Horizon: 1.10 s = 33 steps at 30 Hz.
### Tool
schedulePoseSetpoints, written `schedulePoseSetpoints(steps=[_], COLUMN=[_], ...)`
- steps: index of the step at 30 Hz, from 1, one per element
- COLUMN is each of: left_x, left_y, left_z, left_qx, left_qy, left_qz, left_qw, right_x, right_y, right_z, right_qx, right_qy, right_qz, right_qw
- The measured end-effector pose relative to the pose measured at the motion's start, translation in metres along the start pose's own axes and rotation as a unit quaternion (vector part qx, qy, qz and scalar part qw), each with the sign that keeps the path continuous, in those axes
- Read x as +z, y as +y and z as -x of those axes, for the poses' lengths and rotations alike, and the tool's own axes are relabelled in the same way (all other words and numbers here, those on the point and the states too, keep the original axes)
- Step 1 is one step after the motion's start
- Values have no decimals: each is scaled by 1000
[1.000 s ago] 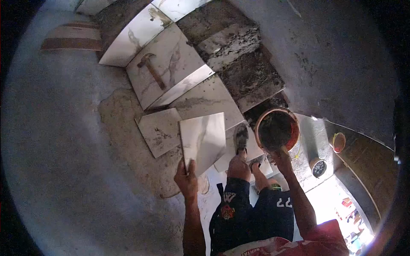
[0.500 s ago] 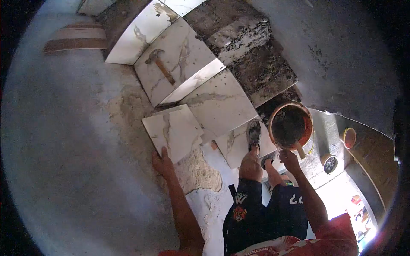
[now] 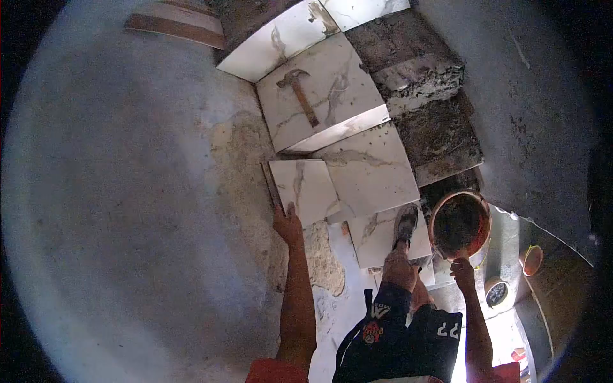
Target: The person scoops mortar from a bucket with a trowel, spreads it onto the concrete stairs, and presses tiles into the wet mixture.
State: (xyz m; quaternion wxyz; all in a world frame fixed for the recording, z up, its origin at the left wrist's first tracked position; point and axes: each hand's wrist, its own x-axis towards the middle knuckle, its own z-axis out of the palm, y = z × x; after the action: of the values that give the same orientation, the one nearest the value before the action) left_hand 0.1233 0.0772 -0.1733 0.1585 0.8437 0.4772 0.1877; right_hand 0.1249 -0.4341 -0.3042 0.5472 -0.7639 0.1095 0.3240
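My left hand [image 3: 287, 225] grips the near left edge of a white, grey-veined marble-look tile [image 3: 305, 191], fingers at its edge and thumb on its face. The tile is tilted beside the stair wall, and its darker left edge shows. My right hand [image 3: 463, 274] is closed at the near rim of a round mortar bucket [image 3: 436, 225], around what looks like the light handle of a tool [image 3: 460, 255]; its working end is hidden in the bucket. A claw hammer [image 3: 300, 96] with a wooden handle lies on a tiled tread [image 3: 332, 83] above.
Tiled steps [image 3: 370, 166] climb toward the top, with rough bare concrete steps [image 3: 424, 127] at their right. My shoe [image 3: 405, 220] rests on a lower tile. Smaller buckets [image 3: 495, 292] stand below right. A grey wall [image 3: 140, 191] fills the left.
The view has shifted, so the stairs sit further right and lower. The tile in my left hand has turned slightly. My right hand has come from beside the tool's handle onto it.
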Motion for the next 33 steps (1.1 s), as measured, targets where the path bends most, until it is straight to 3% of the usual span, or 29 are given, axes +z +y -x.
schedulePoseSetpoints(steps=[3, 7, 9, 11, 16, 18, 21, 22, 23, 25, 26, 27, 28, 29, 30, 31, 33], left_x=[-17, -12, -10, -5, -25, -33, -31, -24, -12, -6, -23, -32, -27, -22, -20, -19, -13], left_y=[21, 10, 9, 1, 27, 21, 17, 0, -29, -17, 24, 47, 35, 10, -6, -8, -10], left_z=[1, 4, 6, 2, -5, -18, -27, -34, -41, -39, -30, -24, -23, -26, -28, -31, -26], left_qx=[-30, 32, 99, 116, 146, 132, 94, 97, 75, 58, 81, 102, 104, 163, 218, 215, 244], left_qy=[-69, -26, 18, 31, 32, -73, -106, -108, -107, -109, -119, -129, -133, -62, 7, -4, 45], left_qz=[-26, 31, -256, -282, -417, -391, -407, -407, -403, -394, -451, -507, -505, -463, -414, -411, -389], left_qw=[997, 999, 961, 952, 897, 908, 903, 902, 906, 911, 881, 846, 846, 869, 884, 886, 887], right_x=[-2, 7, 11, 18, 26, 26, 25, 24, 24, 22, 19, 18, 17, 15, 13, 15, 9], right_y=[0, 27, 15, -9, -49, -55, -38, -41, -41, -37, -24, -23, -25, -23, 10, -14, 15], right_z=[4, -5, -2, 2, 9, 12, 9, 10, 14, 15, 15, 16, 16, 17, 11, 17, 13], right_qx=[26, -48, -69, -18, 50, 6, -28, 39, 42, 38, -15, -11, 0, 12, -83, 16, -146], right_qy=[-17, -49, -52, -69, -56, -56, -67, -53, -49, -37, -49, -46, -51, -55, -75, -43, -46], right_qz=[-20, 53, 57, 93, 11, 45, 29, 27, 27, 13, 41, 43, 44, 46, 157, 62, 186], right_qw=[999, 996, 995, 993, 997, 997, 997, 997, 998, 998, 998, 998, 998, 997, 981, 997, 971])
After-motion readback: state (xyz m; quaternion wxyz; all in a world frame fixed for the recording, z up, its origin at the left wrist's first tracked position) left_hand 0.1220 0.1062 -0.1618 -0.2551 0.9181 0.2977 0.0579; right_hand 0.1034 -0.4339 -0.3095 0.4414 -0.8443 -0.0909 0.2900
